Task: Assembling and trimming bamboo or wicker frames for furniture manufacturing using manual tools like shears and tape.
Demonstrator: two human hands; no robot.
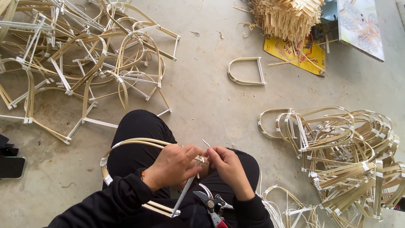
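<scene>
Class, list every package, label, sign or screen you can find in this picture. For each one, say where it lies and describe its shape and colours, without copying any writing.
Yellow printed bag: flat on the floor at top right, partly under a bundle of bamboo sticks; yellow with red print.
White printed board: top right corner, rectangular, white with orange and grey pictures.
Dark phone: left edge on the floor, black rectangle, screen dark.

A single camera sits on the person's head and looks steeply down, close over the lap and both hands, taking in the concrete floor ahead and to either side.
</scene>
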